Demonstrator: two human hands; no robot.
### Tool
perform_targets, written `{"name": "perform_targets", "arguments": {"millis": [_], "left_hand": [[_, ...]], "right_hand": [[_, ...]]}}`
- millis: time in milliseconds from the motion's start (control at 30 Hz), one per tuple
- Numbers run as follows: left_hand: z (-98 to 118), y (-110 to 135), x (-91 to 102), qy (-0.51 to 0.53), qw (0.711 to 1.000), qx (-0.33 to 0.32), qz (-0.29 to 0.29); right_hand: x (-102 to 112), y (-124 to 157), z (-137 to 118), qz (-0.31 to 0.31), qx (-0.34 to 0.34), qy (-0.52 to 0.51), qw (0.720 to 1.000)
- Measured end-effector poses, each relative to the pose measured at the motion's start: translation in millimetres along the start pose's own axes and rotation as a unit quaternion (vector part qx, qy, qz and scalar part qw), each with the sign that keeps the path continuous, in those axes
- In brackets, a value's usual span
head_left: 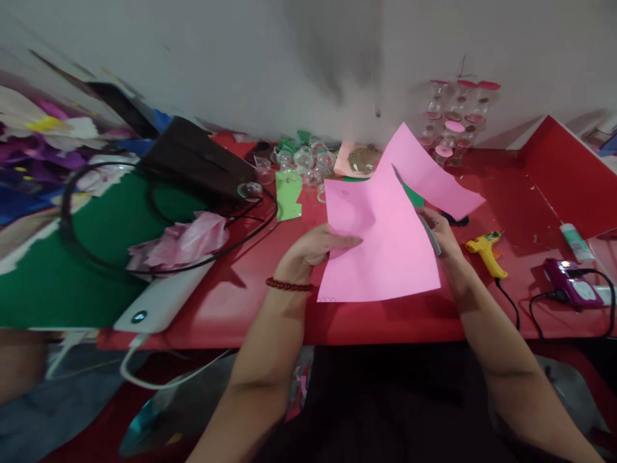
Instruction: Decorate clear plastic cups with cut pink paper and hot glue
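Observation:
A large sheet of pink paper is held up over the table's front part. At its left edge my left hand pinches it, thumb on the near face. Behind the right side, my right hand is closed around scissors with a grey handle. Their dark blade tip pokes out at a cut in the sheet; most of the scissors is hidden. A strip of the paper, still joined at the top left, bends away to the right. Small pencilled curves mark the sheet's lower left corner.
The red table carries a yellow glue gun, a purple device with cables and a glue bottle at right. Plastic cups stand behind. A power bank, crumpled pink paper and a looped black cable lie left.

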State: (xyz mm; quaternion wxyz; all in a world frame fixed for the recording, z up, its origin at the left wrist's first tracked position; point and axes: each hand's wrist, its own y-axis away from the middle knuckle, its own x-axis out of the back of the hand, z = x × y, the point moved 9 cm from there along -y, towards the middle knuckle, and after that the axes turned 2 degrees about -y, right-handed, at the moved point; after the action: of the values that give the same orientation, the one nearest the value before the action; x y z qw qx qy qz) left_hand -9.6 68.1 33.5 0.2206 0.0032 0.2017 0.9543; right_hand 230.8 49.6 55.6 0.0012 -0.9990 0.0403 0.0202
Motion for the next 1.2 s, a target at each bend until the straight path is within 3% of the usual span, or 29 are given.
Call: {"name": "perform_targets", "arguments": {"millis": [200, 567, 933, 1200], "left_hand": [[8.1, -1.5, 2.3, 0.041, 0.997, -0.049, 0.041], [15.0, 4.5, 16.7, 0.05, 0.988, -0.114, 0.088], [16.2, 6.8, 15.9, 0.04, 0.99, -0.111, 0.082], [11.3, 7.0, 12.3, -0.007, 0.995, -0.074, 0.059]], "right_hand": [[10.8, 9.1, 1.4, 0.04, -0.029, -0.044, 0.998], [1.4, 0.1, 0.7, 0.0, -0.026, -0.059, 0.998], [-0.2, 1.1, -7.6, 0.016, 0.036, -0.044, 0.998], [5.3, -2.4, -1.0, 0.017, 0.008, -0.055, 0.998]]}}
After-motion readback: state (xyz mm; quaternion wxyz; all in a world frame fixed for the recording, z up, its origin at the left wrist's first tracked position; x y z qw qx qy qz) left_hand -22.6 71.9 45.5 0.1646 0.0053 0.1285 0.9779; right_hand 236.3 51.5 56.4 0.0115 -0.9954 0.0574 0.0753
